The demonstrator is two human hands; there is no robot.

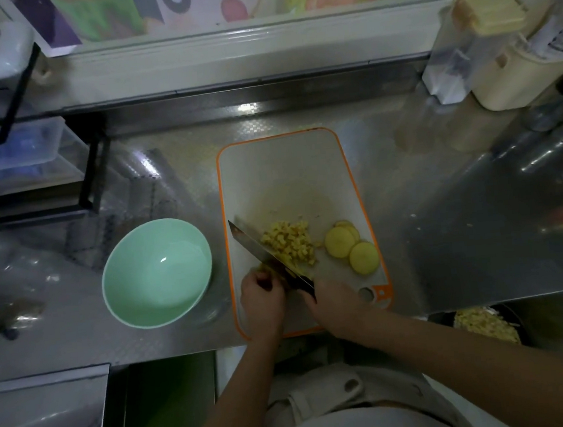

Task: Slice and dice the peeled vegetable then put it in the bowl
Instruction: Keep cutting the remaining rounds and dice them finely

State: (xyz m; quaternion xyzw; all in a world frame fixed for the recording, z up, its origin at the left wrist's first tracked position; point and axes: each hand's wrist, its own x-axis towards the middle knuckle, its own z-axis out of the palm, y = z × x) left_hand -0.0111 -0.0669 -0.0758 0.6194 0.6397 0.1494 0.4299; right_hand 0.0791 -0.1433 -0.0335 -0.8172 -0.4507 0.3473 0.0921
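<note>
Right grip [336, 301] wraps the black-handled steel knife [259, 250]. Left grip [262, 301] curls onto a small yellow vegetable piece [260, 268]. Diced yellow cubes [290, 243] lie on the orange-rimmed white cutting board [287, 178], with round yellow slices [340, 245] at their 3 o'clock. The slices are probably firm, light and slippery, so pin them flat from above. The mint-green bowl [155, 273] stands at the board's 9 o'clock.

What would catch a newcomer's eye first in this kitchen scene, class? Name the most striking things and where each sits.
The orange-rimmed cutting board at mid-counter draws the eye, bearing a pile of yellow diced vegetable with round slices to its right. The right hand holds a knife along the pile's left edge, the left hand beside the blade. An empty mint-green bowl stands left of the board.
</note>
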